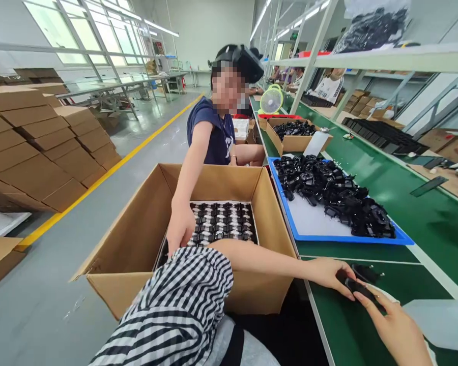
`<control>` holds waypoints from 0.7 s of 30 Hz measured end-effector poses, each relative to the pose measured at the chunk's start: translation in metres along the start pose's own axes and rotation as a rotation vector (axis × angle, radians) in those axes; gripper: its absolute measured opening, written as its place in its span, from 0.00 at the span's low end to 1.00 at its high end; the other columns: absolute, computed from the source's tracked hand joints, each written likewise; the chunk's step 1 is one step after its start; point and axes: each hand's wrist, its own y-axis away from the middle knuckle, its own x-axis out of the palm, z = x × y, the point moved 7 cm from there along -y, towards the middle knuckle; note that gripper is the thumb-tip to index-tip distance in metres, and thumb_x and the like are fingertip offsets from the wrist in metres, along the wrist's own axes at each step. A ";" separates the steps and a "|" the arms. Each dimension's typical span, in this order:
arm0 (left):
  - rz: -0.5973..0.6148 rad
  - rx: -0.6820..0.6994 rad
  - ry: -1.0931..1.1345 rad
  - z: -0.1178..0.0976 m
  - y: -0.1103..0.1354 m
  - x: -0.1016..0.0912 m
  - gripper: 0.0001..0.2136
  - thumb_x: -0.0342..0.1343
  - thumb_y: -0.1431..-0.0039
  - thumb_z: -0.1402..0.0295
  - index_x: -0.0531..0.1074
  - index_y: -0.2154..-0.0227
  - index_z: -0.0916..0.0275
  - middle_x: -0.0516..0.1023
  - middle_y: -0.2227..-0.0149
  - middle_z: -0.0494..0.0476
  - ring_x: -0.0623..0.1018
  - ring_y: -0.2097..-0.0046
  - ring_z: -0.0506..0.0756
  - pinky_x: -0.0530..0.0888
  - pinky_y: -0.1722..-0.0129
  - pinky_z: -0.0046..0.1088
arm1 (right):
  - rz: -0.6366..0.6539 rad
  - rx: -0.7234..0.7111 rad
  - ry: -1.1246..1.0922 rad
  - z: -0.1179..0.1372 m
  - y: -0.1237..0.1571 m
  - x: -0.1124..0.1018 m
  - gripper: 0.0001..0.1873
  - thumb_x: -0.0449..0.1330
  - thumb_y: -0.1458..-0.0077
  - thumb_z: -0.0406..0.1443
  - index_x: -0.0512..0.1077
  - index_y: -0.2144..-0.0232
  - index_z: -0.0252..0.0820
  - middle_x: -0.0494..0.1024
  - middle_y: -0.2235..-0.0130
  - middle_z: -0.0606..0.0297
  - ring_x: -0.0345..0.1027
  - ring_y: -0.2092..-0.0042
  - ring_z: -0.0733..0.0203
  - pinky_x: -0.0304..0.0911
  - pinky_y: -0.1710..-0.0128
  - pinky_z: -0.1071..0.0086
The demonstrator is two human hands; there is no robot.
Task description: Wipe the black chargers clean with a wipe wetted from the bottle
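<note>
— Black plastic, that small plug part [361, 291] at the lower right of the frame: who has it?

— Both of the wearer's hands. The left hand [328, 274], on the arm out of the striped sleeve [183, 310], has its fingers curled down over one end of the part, holding it low against the green worktop [404, 203]. The right hand [397, 328] sits in the bottom right corner, its fingers together and laid along the other end. Whether they pinch it I cannot tell.

— Why so low?

— Probably the worktop steadies it, and two hands keep a small piece from turning.

— And around them?

— A blue tray [347, 238] heaped with like parts lies just above, in easy reach. Left of centre, a co-worker's hand [180, 229] dips into a cardboard box [137, 229]. The parts there lie in rows [223, 223], likely so they pack flat.
</note>
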 end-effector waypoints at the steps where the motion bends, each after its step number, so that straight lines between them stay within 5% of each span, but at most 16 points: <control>1: -0.010 -0.006 -0.009 0.000 0.000 -0.001 0.16 0.55 0.60 0.63 0.60 0.67 0.62 0.64 0.68 0.46 0.66 0.64 0.47 0.62 0.66 0.20 | -0.002 0.009 -0.026 0.000 0.000 0.000 0.21 0.45 0.59 0.51 0.69 0.70 0.48 0.71 0.75 0.66 0.62 0.77 0.57 0.57 0.83 0.67; 12: -0.012 -0.081 0.099 0.011 -0.002 0.003 0.18 0.58 0.65 0.63 0.62 0.67 0.60 0.65 0.69 0.45 0.67 0.62 0.48 0.63 0.62 0.21 | 0.080 0.257 -0.334 0.018 0.002 -0.017 0.17 0.52 0.69 0.50 0.70 0.78 0.48 0.73 0.70 0.65 0.66 0.71 0.54 0.62 0.80 0.68; 17: -0.030 -0.049 0.068 0.012 -0.002 0.002 0.18 0.57 0.65 0.60 0.63 0.68 0.60 0.66 0.69 0.46 0.68 0.62 0.48 0.63 0.62 0.23 | -0.051 0.247 -0.381 0.015 0.004 -0.028 0.22 0.50 0.65 0.50 0.70 0.71 0.44 0.72 0.67 0.63 0.66 0.66 0.53 0.63 0.77 0.68; 21: -0.035 -0.031 0.051 0.011 -0.001 0.002 0.21 0.56 0.64 0.59 0.62 0.65 0.60 0.67 0.66 0.47 0.68 0.60 0.49 0.63 0.61 0.22 | 0.065 0.211 -0.317 0.010 0.003 -0.022 0.20 0.52 0.66 0.51 0.70 0.71 0.48 0.72 0.68 0.65 0.66 0.70 0.53 0.62 0.80 0.67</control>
